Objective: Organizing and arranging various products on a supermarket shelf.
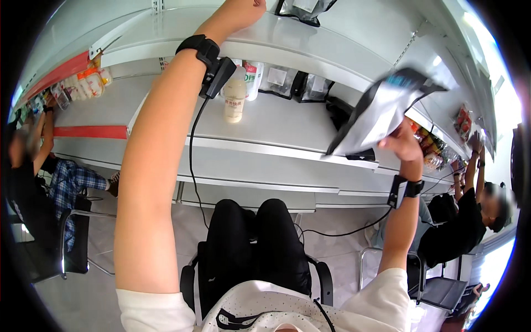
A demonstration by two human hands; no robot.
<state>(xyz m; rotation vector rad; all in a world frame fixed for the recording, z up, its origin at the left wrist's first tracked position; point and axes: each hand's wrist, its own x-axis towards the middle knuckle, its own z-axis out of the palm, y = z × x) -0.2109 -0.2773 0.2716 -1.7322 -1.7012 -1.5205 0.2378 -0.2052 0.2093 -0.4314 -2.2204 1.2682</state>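
My right hand (404, 144) grips a black-and-silver packaged pouch (373, 113) by its lower right side. The pouch is tilted and smeared by motion, in front of the shelves on the right. My left arm reaches up across the upper shelf (166, 39). At the top edge, my left hand (243, 12) is partly cut off, and its fingers are mostly out of sight. Close to it, a similar dark pouch (306, 10) stands on that shelf. Below, a cream-coloured bottle (235, 97) stands on the middle shelf (265, 124), partly behind the device on my left wrist.
Behind the bottle are a white-and-green container (253, 80) and two dark pouches (278, 81). Cables hang from both wrist devices. A person (33, 182) sits at the left and another person (459, 227) at the right, both by stocked shelves. Chair armrests (323, 282) flank my legs.
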